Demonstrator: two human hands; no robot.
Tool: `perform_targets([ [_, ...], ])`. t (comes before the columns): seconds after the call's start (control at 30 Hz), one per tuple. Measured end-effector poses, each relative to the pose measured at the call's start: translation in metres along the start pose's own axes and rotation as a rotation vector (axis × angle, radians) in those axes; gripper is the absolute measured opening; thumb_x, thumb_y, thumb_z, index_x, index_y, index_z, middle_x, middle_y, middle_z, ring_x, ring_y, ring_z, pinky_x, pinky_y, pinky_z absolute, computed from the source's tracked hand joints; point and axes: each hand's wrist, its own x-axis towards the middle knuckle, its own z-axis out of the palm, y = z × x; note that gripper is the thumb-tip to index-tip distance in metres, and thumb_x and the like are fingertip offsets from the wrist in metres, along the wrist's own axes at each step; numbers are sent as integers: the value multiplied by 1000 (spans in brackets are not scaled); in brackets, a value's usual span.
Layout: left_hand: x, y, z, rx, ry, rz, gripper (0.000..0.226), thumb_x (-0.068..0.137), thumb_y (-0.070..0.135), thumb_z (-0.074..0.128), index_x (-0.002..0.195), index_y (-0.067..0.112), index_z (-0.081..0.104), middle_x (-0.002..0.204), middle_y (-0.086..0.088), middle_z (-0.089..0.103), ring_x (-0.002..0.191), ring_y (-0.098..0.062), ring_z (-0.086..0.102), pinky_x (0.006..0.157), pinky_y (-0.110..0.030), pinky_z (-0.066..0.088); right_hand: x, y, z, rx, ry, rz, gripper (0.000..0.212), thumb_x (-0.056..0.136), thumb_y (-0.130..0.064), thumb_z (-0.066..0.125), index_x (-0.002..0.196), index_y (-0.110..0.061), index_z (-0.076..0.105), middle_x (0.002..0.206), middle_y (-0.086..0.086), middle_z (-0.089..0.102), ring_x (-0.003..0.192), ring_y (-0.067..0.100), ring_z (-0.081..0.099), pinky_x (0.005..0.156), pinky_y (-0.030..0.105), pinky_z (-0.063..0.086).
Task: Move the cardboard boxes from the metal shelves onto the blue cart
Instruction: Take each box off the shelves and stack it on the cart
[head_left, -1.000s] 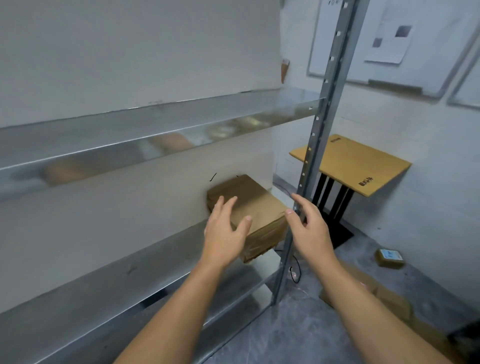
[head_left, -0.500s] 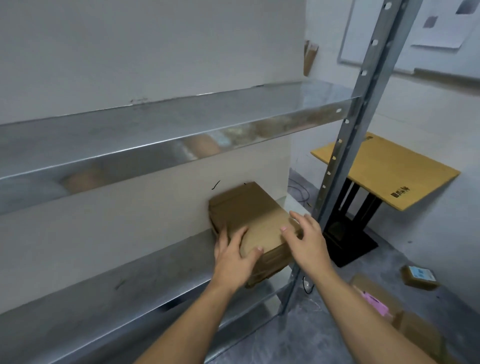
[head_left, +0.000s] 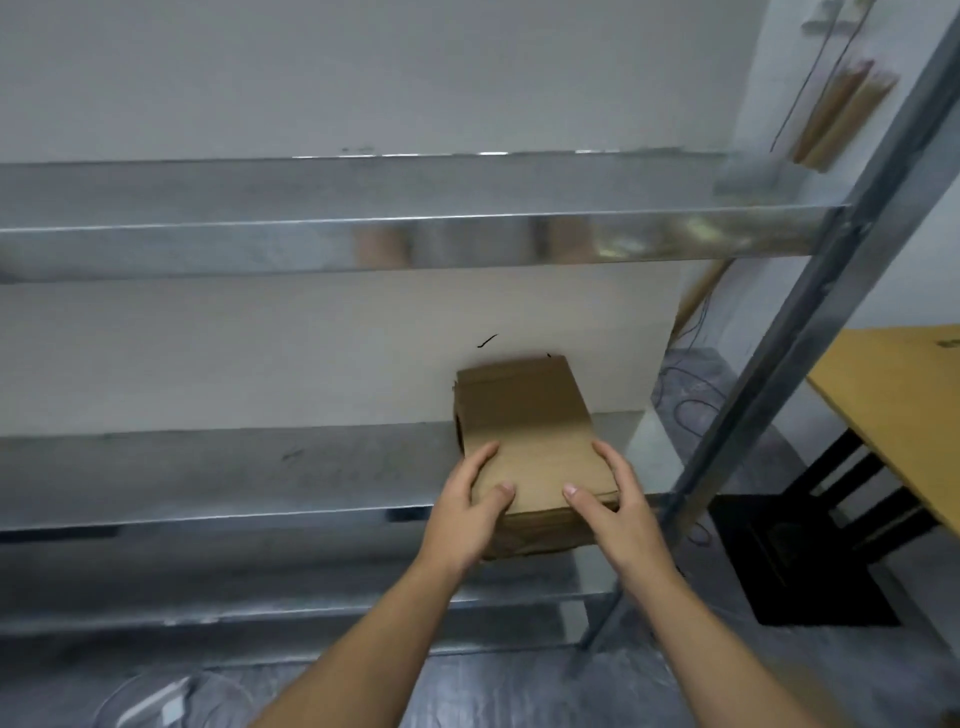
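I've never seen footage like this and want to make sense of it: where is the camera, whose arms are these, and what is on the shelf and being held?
No machine here. A wide-angle camera worn on a person's head looks forward and down, so the two bare arms coming in from below are that person's own. Before them is a metal rack: an upper shelf, a lower shelf and a gray post at the right. One cardboard box sits on the lower shelf by the wall, its near end jutting over the front edge. The left hand grips its left side, the right hand its right side, thumbs on top. Past the post stands a yellow table. No blue cart is in view.
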Motion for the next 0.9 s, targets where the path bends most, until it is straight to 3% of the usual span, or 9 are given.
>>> perform_targets([
  [0.07, -10, 0, 2, -62, 68, -2, 41, 94, 25, 63, 125, 49, 53, 137, 12, 53, 124, -9, 51, 105, -29, 43, 1, 0, -1, -8, -69, -28, 60, 89, -30, 72, 134, -55, 42, 135, -16, 51, 125, 7, 48, 107, 32, 41],
  [0.17, -27, -4, -3, -95, 162, -13, 41, 95, 23, 62, 127, 47, 53, 136, 13, 54, 121, -7, 51, 93, -19, 44, 1, -4, 5, -58, -173, -74, 61, 88, -33, 72, 131, -62, 40, 136, -20, 46, 127, 3, 42, 107, 29, 37],
  [0.23, -39, -12, -12, -106, 237, -17, 42, 94, 24, 63, 128, 46, 54, 136, 14, 54, 122, -7, 52, 99, -25, 45, 0, -5, 15, -77, -241, -110, 62, 88, -32, 72, 134, -60, 40, 138, -22, 45, 128, 1, 42, 106, 26, 36],
  [0.37, -65, -27, -45, -106, 406, -27, 44, 93, 25, 65, 131, 45, 55, 137, 18, 54, 125, -4, 51, 107, -32, 44, -6, -11, 56, -63, -378, -175, 64, 90, -24, 71, 142, -48, 41, 130, -30, 44, 110, -21, 45, 87, -1, 33],
  [0.43, -77, -35, -66, -106, 485, -37, 45, 91, 27, 66, 130, 46, 56, 137, 18, 55, 124, -3, 52, 106, -32, 45, -11, -14, 84, -41, -450, -195, 64, 90, -21, 72, 139, -48, 41, 128, -30, 45, 107, -29, 41, 91, 1, 35],
  [0.5, -91, -43, -88, -110, 562, -50, 46, 88, 32, 66, 129, 48, 56, 137, 18, 55, 124, -4, 52, 105, -33, 45, -17, -16, 112, -27, -523, -202, 63, 89, -21, 73, 136, -50, 42, 128, -28, 48, 109, -26, 43, 95, 9, 37],
  [0.63, -117, -58, -127, -151, 724, -84, 45, 89, 26, 67, 126, 50, 56, 137, 14, 56, 124, -6, 53, 105, -31, 45, -30, -21, 170, -20, -645, -240, 64, 87, -20, 75, 136, -49, 46, 128, -29, 52, 112, -25, 47, 87, 0, 36],
  [0.9, -161, -79, -223, -234, 949, -112, 45, 91, 13, 66, 122, 46, 57, 133, 14, 57, 123, -5, 53, 109, -36, 43, -67, -46, 289, -7, -867, -313, 64, 88, -17, 74, 139, -41, 45, 132, -29, 50, 114, -25, 46, 87, -1, 35],
])
